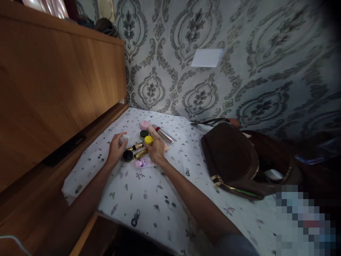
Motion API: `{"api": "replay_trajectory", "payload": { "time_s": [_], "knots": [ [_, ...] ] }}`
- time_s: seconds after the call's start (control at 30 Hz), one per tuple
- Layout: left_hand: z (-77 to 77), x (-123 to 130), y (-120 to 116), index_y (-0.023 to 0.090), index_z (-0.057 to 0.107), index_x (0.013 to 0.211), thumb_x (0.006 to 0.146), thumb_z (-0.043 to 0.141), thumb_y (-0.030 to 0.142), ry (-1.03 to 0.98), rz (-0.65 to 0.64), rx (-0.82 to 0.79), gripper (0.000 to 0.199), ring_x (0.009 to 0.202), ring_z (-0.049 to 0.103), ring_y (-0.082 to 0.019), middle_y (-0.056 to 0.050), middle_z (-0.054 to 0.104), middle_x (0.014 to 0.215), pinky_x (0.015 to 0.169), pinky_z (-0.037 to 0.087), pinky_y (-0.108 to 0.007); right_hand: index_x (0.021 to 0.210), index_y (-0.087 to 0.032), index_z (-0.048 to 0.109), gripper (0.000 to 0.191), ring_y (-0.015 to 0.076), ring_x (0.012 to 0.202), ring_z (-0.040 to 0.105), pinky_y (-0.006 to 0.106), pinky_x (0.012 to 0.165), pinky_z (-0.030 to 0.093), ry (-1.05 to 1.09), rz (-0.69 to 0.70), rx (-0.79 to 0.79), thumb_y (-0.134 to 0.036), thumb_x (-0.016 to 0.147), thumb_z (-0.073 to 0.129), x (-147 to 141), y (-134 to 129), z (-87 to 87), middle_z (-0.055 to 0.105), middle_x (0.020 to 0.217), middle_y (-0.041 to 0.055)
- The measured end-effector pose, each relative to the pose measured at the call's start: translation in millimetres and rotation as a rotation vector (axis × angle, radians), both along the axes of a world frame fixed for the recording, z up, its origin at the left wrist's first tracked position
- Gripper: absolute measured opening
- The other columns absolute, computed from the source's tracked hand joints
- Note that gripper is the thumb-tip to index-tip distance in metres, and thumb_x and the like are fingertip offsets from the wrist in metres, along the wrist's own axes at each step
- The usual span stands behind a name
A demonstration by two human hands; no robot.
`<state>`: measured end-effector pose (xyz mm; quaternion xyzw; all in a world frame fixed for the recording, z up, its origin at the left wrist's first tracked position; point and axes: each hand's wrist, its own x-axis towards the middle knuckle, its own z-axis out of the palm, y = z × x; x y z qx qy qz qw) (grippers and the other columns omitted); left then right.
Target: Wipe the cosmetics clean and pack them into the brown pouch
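My left hand (115,148) is at the left of a cluster of cosmetics, thumb and fingers curled round a small clear, whitish object (124,138) whose kind I cannot make out. My right hand (157,150) reaches over the cluster, with a small yellow-lidded jar (148,140) between thumb and fingers. Beside it are a dark green-lidded jar (144,134), a pink round item (145,125) and a silver tube with a red band (166,135). Nearer me lie two gold-and-black tubes (136,146) (141,153), a black round container (128,155) and a pink-purple tube (144,163), partly under my right hand.
A white patterned cloth (149,192) covers the table. At the right sits an open brown bag (229,156) with a strap. A wooden cabinet (64,71) bounds the left side, and a patterned wall (173,81) stands behind.
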<state>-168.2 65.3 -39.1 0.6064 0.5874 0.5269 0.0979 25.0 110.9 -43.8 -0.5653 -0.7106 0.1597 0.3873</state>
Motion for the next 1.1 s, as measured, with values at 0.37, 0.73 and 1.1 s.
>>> {"api": "replay_trajectory", "payload": {
  "time_s": [0.37, 0.73, 1.1],
  "knots": [
    [4.5, 7, -8, 0.018, 0.059, 0.121, 0.085, 0.059, 0.033, -0.030, -0.054, 0.118, 0.039, 0.107, 0.062, -0.024, -0.009, 0.064, 0.119, 0.093, 0.050, -0.038, 0.104, -0.019, 0.061, 0.041, 0.0208, 0.090, 0.064, 0.035, 0.083, 0.053, 0.420, 0.146, -0.028, -0.034, 0.068, 0.073, 48, -74, -1.7, 0.069, 0.100, 0.0040],
    [37.8, 99, -59, 0.019, 0.063, 0.111, 0.094, 0.052, 0.028, 0.285, -0.605, 0.034, 0.023, 0.101, 0.063, -0.021, -0.006, 0.069, 0.110, 0.089, 0.052, -0.033, 0.142, -0.020, 0.042, 0.077, 0.0179, 0.081, 0.064, 0.032, 0.077, 0.052, 0.328, 0.178, -0.212, -0.027, 0.071, 0.072, 94, -123, -9.3, 0.070, 0.101, 0.0032],
    [24.1, 136, -49, 0.019, 0.065, 0.094, 0.099, 0.042, 0.025, 0.458, -0.720, -0.070, 0.024, 0.092, 0.062, -0.022, -0.007, 0.069, 0.096, 0.085, 0.048, -0.036, 0.154, -0.018, 0.019, 0.100, 0.0206, 0.087, 0.066, 0.035, 0.083, 0.051, 0.361, 0.194, -0.243, -0.024, 0.070, 0.074, 97, -120, -11.1, 0.071, 0.102, 0.0032]
  ]
}}
